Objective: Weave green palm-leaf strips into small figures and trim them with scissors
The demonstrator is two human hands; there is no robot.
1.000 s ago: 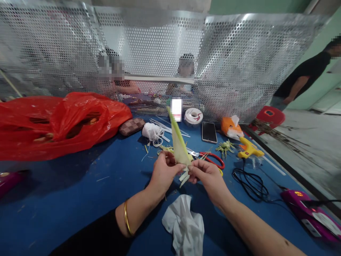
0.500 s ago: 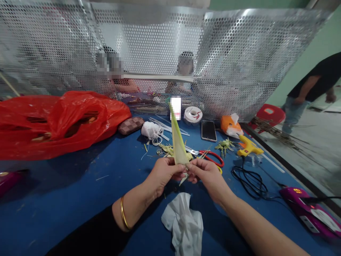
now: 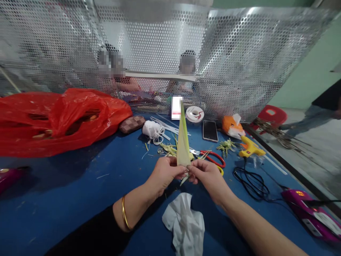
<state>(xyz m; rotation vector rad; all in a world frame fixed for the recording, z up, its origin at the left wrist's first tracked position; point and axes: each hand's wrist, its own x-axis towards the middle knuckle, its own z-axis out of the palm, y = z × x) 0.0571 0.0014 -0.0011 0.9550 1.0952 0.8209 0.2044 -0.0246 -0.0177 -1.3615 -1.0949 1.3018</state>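
At the far left of the bench (image 3: 80, 199), a red plastic bag (image 3: 109, 106) lies with openings in its folds, showing brown, stick-like pieces (image 3: 77, 125) inside. Just right of it sits a checkered pouch (image 3: 132, 124), its contents hidden. On the far right, an orange tissue pack (image 3: 229, 125) has a white tissue (image 3: 236, 118) poking from its top, beside a dark phone (image 3: 210, 131).

In the middle, above the bench, the left hand (image 3: 165, 172) and right hand (image 3: 207, 174) both pinch the lower end of a long, pale green leaf piece (image 3: 183, 151) between thumb and fingers; it points up and away. Narrow strips (image 3: 184, 180) hang below the fingertips. Scissors (image 3: 195, 152) lie behind the right hand, and a crumpled pale cloth (image 3: 184, 220) lies on the near side.

Compared with half a second ago, the leaf's tip has swung right, so it leans left less. The hands keep nearly the same place and grip. The person (image 3: 326, 96) at the far right has moved further right, partly out of view.
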